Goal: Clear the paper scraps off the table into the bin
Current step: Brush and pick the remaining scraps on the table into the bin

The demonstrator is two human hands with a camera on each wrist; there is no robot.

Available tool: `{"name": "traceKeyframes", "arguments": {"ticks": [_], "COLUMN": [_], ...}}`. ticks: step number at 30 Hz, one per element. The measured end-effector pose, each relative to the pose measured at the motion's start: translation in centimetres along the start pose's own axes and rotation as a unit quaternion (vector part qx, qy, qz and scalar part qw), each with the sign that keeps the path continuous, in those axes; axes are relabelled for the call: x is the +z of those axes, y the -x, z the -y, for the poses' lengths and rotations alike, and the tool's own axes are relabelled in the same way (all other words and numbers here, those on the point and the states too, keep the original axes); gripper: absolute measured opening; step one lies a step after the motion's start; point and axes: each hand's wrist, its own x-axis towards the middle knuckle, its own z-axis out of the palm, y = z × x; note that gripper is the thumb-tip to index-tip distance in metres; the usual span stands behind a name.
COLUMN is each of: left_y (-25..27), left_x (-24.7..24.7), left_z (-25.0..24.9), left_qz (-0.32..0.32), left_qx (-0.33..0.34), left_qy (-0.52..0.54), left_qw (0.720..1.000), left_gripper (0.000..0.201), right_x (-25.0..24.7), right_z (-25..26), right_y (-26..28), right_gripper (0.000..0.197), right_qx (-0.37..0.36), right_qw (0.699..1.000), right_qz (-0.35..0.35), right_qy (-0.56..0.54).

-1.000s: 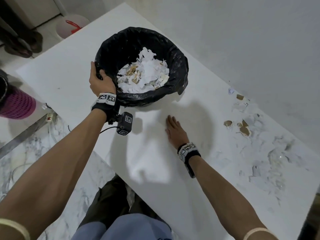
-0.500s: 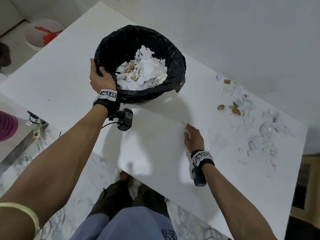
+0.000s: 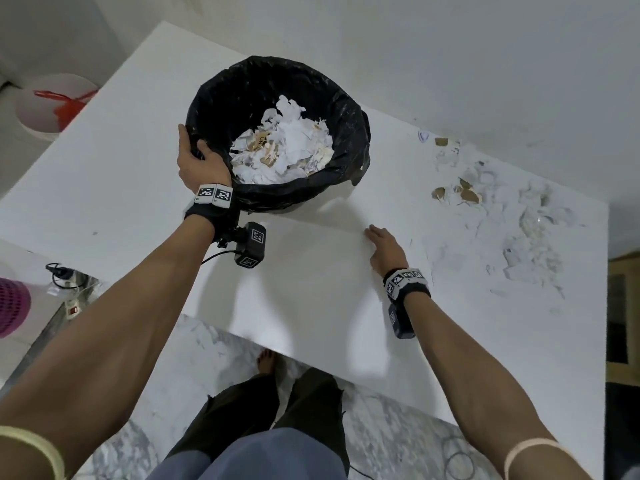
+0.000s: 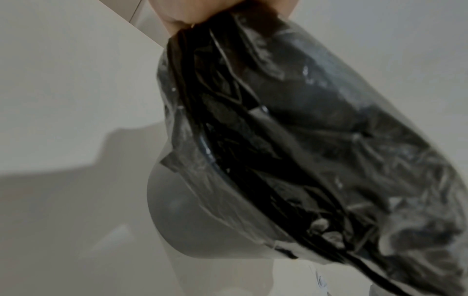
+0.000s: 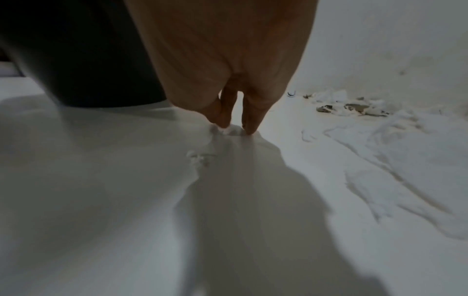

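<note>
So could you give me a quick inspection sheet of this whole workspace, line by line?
Surface: white table, bare near the front edge.
Job's things: bin with a black liner stands on the table, partly filled with scraps; loose paper scraps lie spread at the table's right end, a few brown.
Clutter: nothing seen on the table besides the scraps.
Hands: left hand grips the bin's rim; right hand rests flat on the table, fingertips touching a small white scrap.
Cables: thin black cable runs from the left wrist camera; another cable lies on the floor at left.
Surroundings: white wall, marble floor, pink basket, white tub holding something red.
</note>
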Motion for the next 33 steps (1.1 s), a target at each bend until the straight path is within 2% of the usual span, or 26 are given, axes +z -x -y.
{"name": "traceKeyframes", "arguments": {"ticks": [4, 7, 10, 15, 19, 21, 24, 26, 30, 33], "left_y": [0.0, 0.2, 0.6, 1.3, 1.8, 1.8, 2.0, 2.0, 2.8, 4.3], "left_x": [0.0, 0.2, 0.5, 0.9, 1.4, 1.6, 1.7, 1.7, 1.4, 1.5], "left_z": [-0.2, -0.3, -0.3, -0.5, -0.3, -0.1, -0.1, -0.1, -0.5, -0.9], "left_qz": [0.012, 0.023, 0.033, 0.05, 0.064, 0.069, 0.072, 0.074, 0.083, 0.093], "left_qx": [-0.008, -0.006, -0.003, -0.003, 0.002, 0.005, 0.004, 0.004, 0.004, 0.008], "left_qy": [-0.001, 0.003, 0.003, -0.002, -0.002, -0.004, -0.017, -0.026, -0.028, -0.027], "left_qw": [1.0, 1.0, 0.999, 0.999, 0.998, 0.998, 0.997, 0.997, 0.996, 0.995], "left_gripper": [0.043, 0.043, 0.043, 0.043, 0.043, 0.043, 0.043, 0.043, 0.043, 0.044], "right_x": [1.2, 2.1, 2.3, 3.1, 4.3, 4.5, 4.4, 3.4, -2.1, -8.3], "right_z": [-1.0, -1.4, -1.0, 0.5, 1.6, 2.1, 1.8, 1.1, -0.8, -1.0], "right_y": [3.2, 5.3, 5.6, 5.3, 5.4, 5.4, 5.4, 5.2, 5.1, 5.1], "right_gripper": [0.049, 0.04, 0.041, 0.04, 0.027, 0.027, 0.03, 0.028, 0.017, 0.026], "right_qx": [-0.043, 0.008, 0.05, 0.118, 0.15, 0.151, 0.145, 0.168, 0.242, 0.229], "right_qw": [0.999, 0.99, 0.983, 0.984, 0.974, 0.971, 0.977, 0.976, 0.947, 0.93], "right_qz": [-0.032, -0.093, -0.095, -0.074, -0.137, -0.155, -0.133, -0.111, -0.109, -0.134], "right_qy": [0.011, -0.106, -0.147, -0.113, -0.1, -0.101, -0.085, -0.089, -0.181, -0.255]}}
